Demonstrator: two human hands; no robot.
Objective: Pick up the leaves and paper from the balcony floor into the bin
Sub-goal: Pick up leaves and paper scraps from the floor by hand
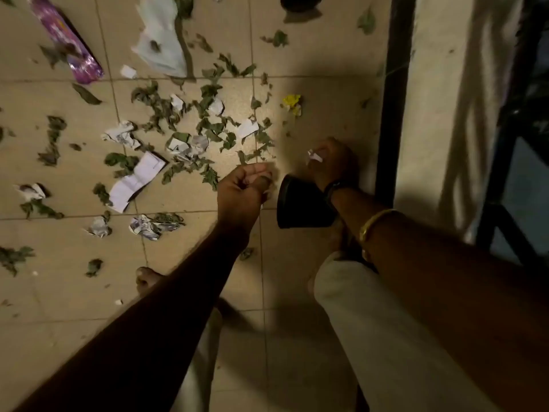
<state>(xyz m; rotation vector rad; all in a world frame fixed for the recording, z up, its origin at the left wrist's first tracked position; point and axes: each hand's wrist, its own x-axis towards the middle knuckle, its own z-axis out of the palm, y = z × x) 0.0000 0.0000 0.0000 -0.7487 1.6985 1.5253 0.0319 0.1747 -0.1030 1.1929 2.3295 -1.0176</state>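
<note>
- Head view: the leaves [214, 126] and torn paper [136, 181] are lying scattered over the tiled floor [312, 55], mostly left of and beyond the black bin [300, 208].
- I am watching the left hand [242, 188] hovering just left of the bin. Its fingers are curled in and seemingly pinching a few leaves, though the pinch is blurred.
- The right hand [332, 163] is gripping a crumpled paper scrap [315, 157] just beyond the bin, with the wrist crossing over the bin's right edge.
- Risk, my judgement: the bin is looking tilted and its mouth is not showing clearly, so either handful could end up landing beside it.
- Risk: the right wrist, being so close over the bin, could be knocking it over on release.
- Risk: dry leaf crumbs could be slipping from the left pinch or drifting under the railing [392, 99] at right.
- Writing: the purple wrapper [68, 43], far left, is carrying print, but I am reading nothing on it. Marks on the papers are too small.
</note>
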